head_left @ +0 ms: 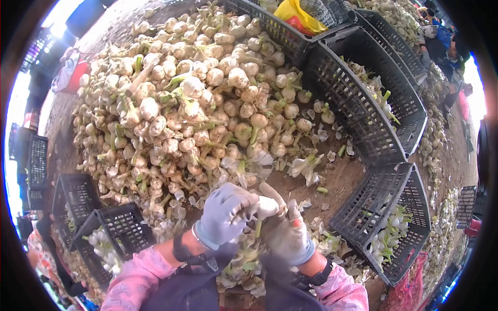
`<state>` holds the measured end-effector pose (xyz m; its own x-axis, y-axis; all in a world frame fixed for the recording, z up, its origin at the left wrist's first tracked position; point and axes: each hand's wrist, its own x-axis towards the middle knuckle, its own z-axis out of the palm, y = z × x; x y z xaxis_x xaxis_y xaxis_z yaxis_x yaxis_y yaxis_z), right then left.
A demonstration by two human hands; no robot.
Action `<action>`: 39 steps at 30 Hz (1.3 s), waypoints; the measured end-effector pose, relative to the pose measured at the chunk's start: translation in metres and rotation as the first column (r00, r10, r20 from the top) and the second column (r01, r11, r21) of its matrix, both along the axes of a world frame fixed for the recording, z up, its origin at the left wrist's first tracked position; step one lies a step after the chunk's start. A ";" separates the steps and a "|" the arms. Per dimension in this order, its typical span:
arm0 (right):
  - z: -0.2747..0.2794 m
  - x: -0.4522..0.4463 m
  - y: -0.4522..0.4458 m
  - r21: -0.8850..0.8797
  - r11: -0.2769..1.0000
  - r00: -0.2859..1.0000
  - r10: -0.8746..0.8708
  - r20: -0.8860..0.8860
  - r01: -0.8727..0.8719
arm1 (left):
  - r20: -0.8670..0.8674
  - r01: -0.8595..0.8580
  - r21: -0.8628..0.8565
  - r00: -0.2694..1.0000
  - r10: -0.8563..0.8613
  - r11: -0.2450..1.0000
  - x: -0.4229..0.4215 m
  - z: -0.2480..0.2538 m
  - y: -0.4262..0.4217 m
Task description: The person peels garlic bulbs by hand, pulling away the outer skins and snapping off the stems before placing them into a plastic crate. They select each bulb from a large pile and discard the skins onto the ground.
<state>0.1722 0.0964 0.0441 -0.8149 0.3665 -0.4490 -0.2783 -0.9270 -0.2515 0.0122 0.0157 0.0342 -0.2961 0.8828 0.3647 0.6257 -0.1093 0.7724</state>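
Note:
Both of my hands wear pale grey gloves and meet low in the middle of the head view. A whitish garlic bulb is between them, with a short green stem pointing down below it. My left hand is closed, its fingertips pinching at the bulb's left side. My right hand is curled round the bulb from the right, thumb and fingers against it. Just beyond the hands rises a large heap of garlic bulbs, many with soil and cut stems. Loose papery skins lie at its near edge.
Black plastic crates line the right side; a nearer one is tipped, with garlic in it. More crates stand at the left. A yellow bag lies in a far crate. Another person is at the far right.

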 end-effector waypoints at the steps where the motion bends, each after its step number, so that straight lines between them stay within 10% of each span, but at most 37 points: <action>1: -0.004 0.000 -0.001 -0.012 1.000 1.000 0.013 0.009 -0.013 | 0.018 -0.014 -0.044 1.000 0.014 0.999 0.000 0.001 -0.002; 5: -0.002 0.003 0.003 0.539 0.796 0.923 0.059 0.381 -0.273 | 0.008 -0.021 -0.071 1.000 0.022 0.997 0.008 0.006 0.003; 7: -0.015 0.003 0.001 0.454 0.880 0.963 0.013 0.269 -0.139 | 0.391 0.010 -0.202 0.918 0.071 0.979 0.012 0.006 0.002; 9: -0.021 0.006 0.001 0.302 0.953 0.997 -0.014 0.081 -0.011 | 0.819 0.108 -0.423 0.471 0.329 0.900 0.016 0.009 0.000; 11: -0.031 0.009 0.001 0.207 0.978 1.000 -0.021 0.009 0.018 | 0.987 0.084 -0.140 0.092 0.132 0.987 0.005 -0.003 -0.002; 14: -0.029 0.014 0.006 -0.049 0.997 0.998 -0.053 -0.021 0.052 | 0.966 -0.162 -0.232 -0.154 0.207 0.959 -0.006 0.007 0.005; 17: 0.010 0.025 0.028 -0.046 0.960 0.961 -0.275 0.019 0.276 | 0.973 -0.154 -0.188 0.107 0.205 0.970 -0.025 -0.014 -0.007; 19: 0.000 0.066 0.048 -0.141 0.959 0.812 -0.283 -0.510 0.245 | 0.840 -0.034 -0.337 0.441 0.317 0.941 -0.021 -0.013 -0.012; 20: 0.004 0.074 0.056 -0.156 0.954 0.695 -0.293 -0.657 0.254 | 0.888 0.053 -0.087 0.456 0.054 0.995 -0.015 -0.033 -0.018; 22: 0.019 0.078 0.069 -0.066 0.862 0.639 -0.421 -0.643 0.502 | 0.744 0.270 -0.395 0.655 0.133 0.878 0.000 -0.034 -0.021; 23: 0.016 0.074 0.067 0.254 0.865 0.892 -0.371 -0.259 0.433 | 0.641 0.346 -0.541 0.759 0.110 0.766 0.006 -0.023 -0.014; 24: 0.007 0.063 0.062 0.492 0.843 0.912 -0.356 0.206 0.218 | 0.427 0.319 -0.335 0.890 -0.159 0.887 0.009 -0.034 -0.013; 25: -0.007 0.048 0.055 0.463 0.868 0.970 -0.236 0.063 0.181 | 0.343 0.356 -0.306 0.906 -0.247 0.883 0.005 -0.019 -0.004; 27: -0.035 0.029 0.027 0.514 0.857 0.996 -0.068 0.061 0.027 | 0.820 0.399 -0.282 0.572 0.003 0.873 0.013 0.010 0.002; 33: -0.025 0.002 0.009 0.483 0.849 0.976 0.211 0.058 -0.212 | 0.938 0.336 -0.137 0.347 0.013 0.932 0.031 0.013 0.009; 39: -0.036 0.003 -0.016 0.320 0.929 0.964 0.233 -0.125 -0.183 | 0.897 0.345 -0.159 0.441 -0.011 0.925 0.021 0.022 0.011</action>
